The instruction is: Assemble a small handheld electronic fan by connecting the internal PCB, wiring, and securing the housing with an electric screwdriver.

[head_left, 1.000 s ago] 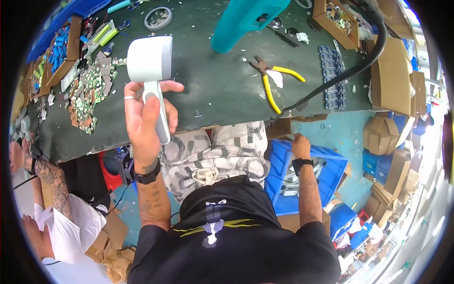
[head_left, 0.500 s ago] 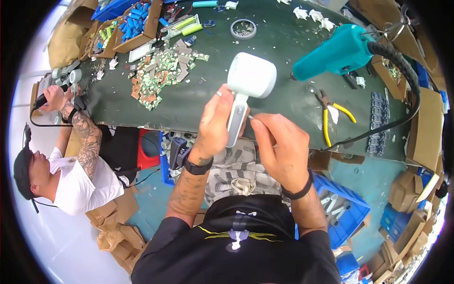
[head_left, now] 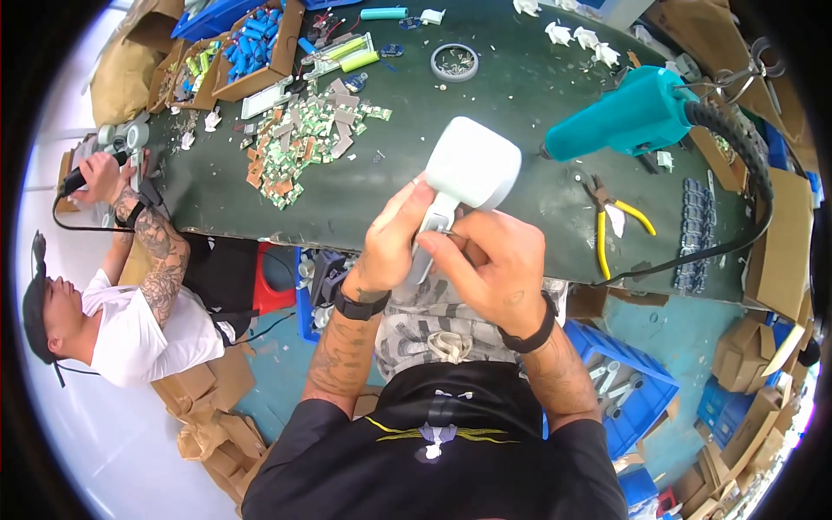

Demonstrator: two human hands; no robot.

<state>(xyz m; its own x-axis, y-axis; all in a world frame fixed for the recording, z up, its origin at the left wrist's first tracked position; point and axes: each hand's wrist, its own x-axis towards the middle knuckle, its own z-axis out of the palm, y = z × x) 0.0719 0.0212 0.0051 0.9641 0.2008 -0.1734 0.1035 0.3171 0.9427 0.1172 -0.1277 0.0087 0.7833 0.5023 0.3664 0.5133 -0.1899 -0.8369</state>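
A white handheld fan (head_left: 473, 165), with a thick drum-like head and a slim grey-and-white handle, is held tilted above the table's near edge. My left hand (head_left: 392, 238) is closed round the handle just below the head. My right hand (head_left: 503, 264) is at the handle's right side, thumb and fingers pinched together against it. A thin, small thing shows between those fingertips, too small to name. The lower handle is partly hidden by my fingers. Right of the fan, a teal electric screwdriver (head_left: 607, 121) lies over the table, and yellow-handled pliers (head_left: 601, 217) rest below it.
The dark green table (head_left: 381, 191) holds a heap of small circuit boards (head_left: 303, 143), a ring-shaped dish of screws (head_left: 454, 62) and boxes of blue cells (head_left: 254, 43). A black cable (head_left: 676, 269) crosses the right side. On the left, a person (head_left: 139, 303) works. A blue crate (head_left: 628, 390) stands below right.
The fan has shifted slightly down and right, its head tilting further over. My right hand has moved left onto the handle; half a second ago it was just beside it, pinching a thin thing.
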